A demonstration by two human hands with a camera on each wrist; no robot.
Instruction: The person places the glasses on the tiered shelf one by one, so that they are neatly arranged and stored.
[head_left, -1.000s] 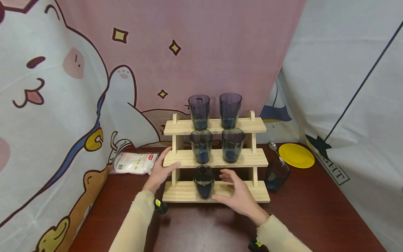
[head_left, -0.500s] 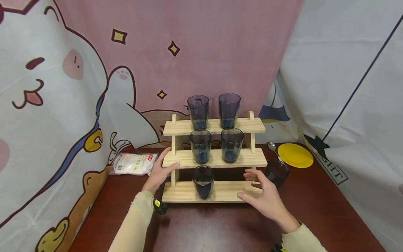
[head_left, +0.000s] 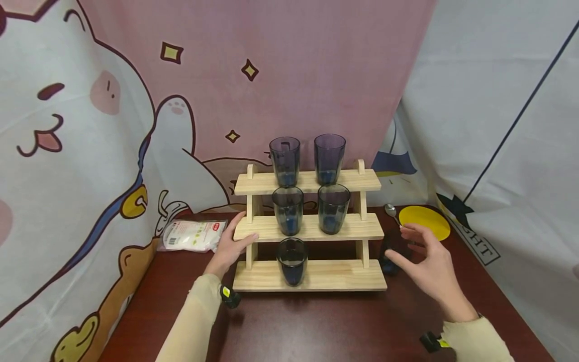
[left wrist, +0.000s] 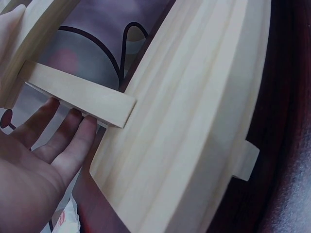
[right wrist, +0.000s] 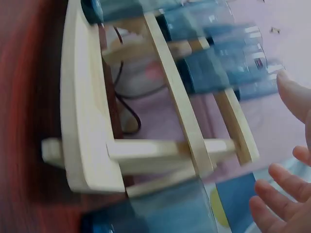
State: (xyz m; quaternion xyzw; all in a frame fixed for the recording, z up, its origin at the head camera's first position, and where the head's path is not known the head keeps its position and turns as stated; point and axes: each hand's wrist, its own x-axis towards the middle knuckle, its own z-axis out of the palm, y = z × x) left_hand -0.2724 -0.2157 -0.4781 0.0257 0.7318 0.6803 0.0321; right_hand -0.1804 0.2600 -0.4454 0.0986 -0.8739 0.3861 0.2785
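A three-tier wooden display shelf (head_left: pixel 312 276) stands on the table. My left hand (head_left: pixel 229 249) grips its left end, thumb over the middle tier; in the left wrist view the fingers (left wrist: pixel 80 138) touch the side upright (left wrist: pixel 80 94). Two dark drinking glasses stand on the top tier, two on the middle one, and a single glass (head_left: pixel 292 264) left of centre on the bottom tier. My right hand (head_left: pixel 431 266), fingers spread and holding nothing, is beside another glass (head_left: pixel 389 265) on the table right of the shelf. That hand partly hides it; the right wrist view shows this glass (right wrist: pixel 170 208) too.
A yellow plate (head_left: pixel 425 221) and a metal spoon (head_left: pixel 391 211) lie at the back right. A white plastic packet (head_left: pixel 194 235) lies left of the shelf. Printed cloth (head_left: pixel 316 75) hangs behind the dark red table (head_left: pixel 289 327).
My right hand has moved away from the bottom-tier glass, rightward past the shelf's end to the glass on the table. My left hand stays on the shelf.
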